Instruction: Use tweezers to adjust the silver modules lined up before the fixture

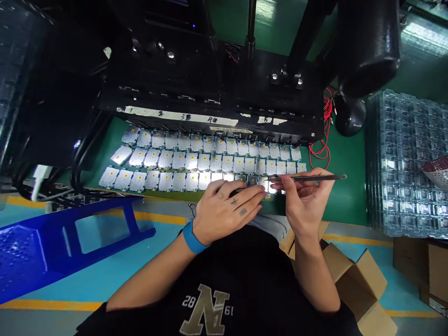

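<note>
i'd steer the tool (pixel 315 178), pinched in my right hand (pixel 305 200), lightly by the plates (pixel 192 161); my left hand's (pixel 231 205) grip i can't tell.

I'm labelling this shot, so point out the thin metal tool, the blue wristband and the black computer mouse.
Thin metal tool (pixel 317 178): head view, on its shaft.
Blue wristband (pixel 192 237): head view, middle of the band.
Black computer mouse (pixel 350 116): head view, on its top shell.

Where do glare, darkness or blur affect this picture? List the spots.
Head view: glare whitens some silver plates in the middle; head view: bright reflections speckle the clear trays at right; head view: the black machine sinks into darkness; head view: left hand and right hand show no obvious blur.
</note>
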Demonstrator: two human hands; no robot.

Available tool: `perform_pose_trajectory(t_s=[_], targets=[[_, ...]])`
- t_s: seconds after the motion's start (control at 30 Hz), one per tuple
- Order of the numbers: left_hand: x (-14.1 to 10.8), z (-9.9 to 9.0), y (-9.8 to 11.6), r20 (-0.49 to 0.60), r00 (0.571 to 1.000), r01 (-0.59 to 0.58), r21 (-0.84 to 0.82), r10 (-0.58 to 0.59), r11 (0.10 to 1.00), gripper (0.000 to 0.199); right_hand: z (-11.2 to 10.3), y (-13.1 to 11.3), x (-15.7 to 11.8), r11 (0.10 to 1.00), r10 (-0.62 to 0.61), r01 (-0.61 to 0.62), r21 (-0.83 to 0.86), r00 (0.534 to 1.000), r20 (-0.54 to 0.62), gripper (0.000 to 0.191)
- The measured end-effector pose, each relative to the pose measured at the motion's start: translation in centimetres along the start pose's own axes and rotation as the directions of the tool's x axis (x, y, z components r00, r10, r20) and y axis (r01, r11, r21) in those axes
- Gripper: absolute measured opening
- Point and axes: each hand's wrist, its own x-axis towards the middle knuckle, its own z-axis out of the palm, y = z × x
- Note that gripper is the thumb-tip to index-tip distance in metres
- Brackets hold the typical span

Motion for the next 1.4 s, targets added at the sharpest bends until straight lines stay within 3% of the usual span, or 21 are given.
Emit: perform_pose_trajectory(t_s=[0.2,0.4,0.57,0.77,1.03,1.23,1.4], targets=[[0.1,-0.2,0.0,0.014,1.000,-0.006,0.027,0.006,1.000,0.022,0.2,-0.5,-0.7,0.997,-0.078,0.077,-0.011,0.997,-0.023,0.038],[0.1,-0.5,-0.2,0.029,0.999,-0.014,0.039,0.013,0.999,0.025,-1.6,-1.7,-2.9,0.969,-0.239,0.234,-0.081,0.970,-0.054,0.041],[0.2,-1.1,-0.5,0.072,0.997,-0.027,0.011,0.027,1.000,0.027,-2.7,-0.7,-4.0,0.983,-0.178,0.177,-0.054,0.984,-0.011,0.043],[0.7,-2.0,0.0,0.151,0.988,0.027,-0.036,-0.021,0.999,0.029,-2.6,0.2,-4.2,0.980,-0.189,0.191,-0.051,0.981,0.037,0.047],[0.9,-0.5,0.8,0.108,0.993,0.043,-0.057,-0.037,0.997,0.030,-3.0,0.1,-4.0,0.972,-0.215,0.219,-0.087,0.975,0.056,0.047],[1.0,-0.3,0.9,0.143,0.989,0.028,-0.005,-0.027,1.000,0.036,-2.8,0.0,-4.1,0.974,-0.197,0.202,-0.106,0.979,0.053,0.044],[1.1,-0.2,0.9,0.123,0.992,0.014,0.015,-0.015,1.000,0.029,-2.7,0.1,-4.1,0.973,-0.204,0.208,-0.100,0.978,0.055,0.045]])
